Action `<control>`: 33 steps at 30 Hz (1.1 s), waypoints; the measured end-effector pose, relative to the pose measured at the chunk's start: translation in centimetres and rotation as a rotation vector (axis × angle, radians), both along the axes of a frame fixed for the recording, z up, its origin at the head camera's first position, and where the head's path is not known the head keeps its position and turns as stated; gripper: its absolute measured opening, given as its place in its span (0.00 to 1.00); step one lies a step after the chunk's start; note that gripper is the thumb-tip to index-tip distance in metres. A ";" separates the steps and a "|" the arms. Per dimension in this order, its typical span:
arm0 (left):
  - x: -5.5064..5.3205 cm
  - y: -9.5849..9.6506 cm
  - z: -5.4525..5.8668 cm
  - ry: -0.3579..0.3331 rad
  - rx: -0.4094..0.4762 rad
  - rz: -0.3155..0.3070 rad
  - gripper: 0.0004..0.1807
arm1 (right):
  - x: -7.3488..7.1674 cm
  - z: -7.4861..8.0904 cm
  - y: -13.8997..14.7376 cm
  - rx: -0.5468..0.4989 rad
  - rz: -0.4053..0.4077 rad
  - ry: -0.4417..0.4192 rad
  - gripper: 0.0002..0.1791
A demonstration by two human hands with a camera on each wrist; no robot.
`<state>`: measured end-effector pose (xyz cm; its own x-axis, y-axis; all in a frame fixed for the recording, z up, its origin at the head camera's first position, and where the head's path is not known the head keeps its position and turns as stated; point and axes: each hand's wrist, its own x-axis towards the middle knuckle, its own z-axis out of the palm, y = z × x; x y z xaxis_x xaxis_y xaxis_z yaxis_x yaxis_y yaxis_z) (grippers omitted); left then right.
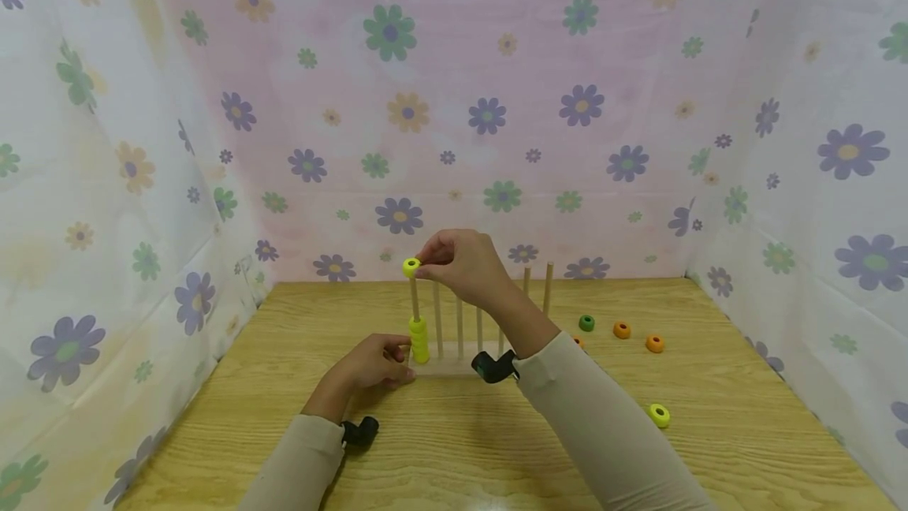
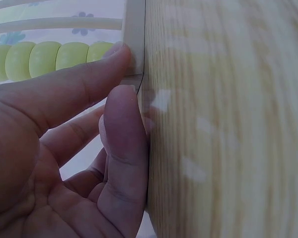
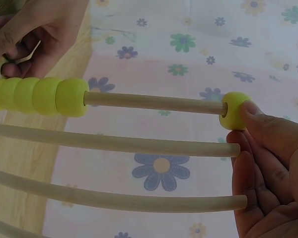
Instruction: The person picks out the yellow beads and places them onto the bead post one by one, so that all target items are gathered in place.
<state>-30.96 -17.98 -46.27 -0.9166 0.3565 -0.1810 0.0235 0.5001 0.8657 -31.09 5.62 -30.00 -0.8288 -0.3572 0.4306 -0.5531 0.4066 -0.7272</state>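
Note:
In the head view a wooden peg rack [image 1: 454, 369] stands on the table with a row of upright pegs. A stack of yellow beads [image 1: 419, 340] fills the lower part of its leftmost peg. My right hand [image 1: 464, 265] pinches one yellow bead [image 3: 234, 111] between thumb and fingers at that peg's tip; in the right wrist view the peg's end enters the bead's hole. Low at the rack's left end, my left hand [image 1: 372, 361] holds the base [image 2: 134, 37] with thumb and finger at its corner, beside the stacked beads.
To the right of the rack lie a green bead [image 1: 586, 322], orange beads [image 1: 622, 330] and another yellow bead [image 1: 659, 415]. One more orange bead is partly hidden by the right sleeve [image 1: 589, 416]. Flowered cloth [image 1: 461, 164] encloses the table at the back and sides.

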 end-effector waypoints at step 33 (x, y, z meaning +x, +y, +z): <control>0.1 0.0 0.3 0.004 -0.001 -0.001 0.41 | 0.0 0.2 0.4 0.022 0.007 -0.016 0.04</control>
<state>-30.82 -17.98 -46.02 -0.9168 0.3576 -0.1775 0.0279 0.5010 0.8650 -31.07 5.99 -29.79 -0.8333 -0.3719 0.4091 -0.5439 0.4190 -0.7270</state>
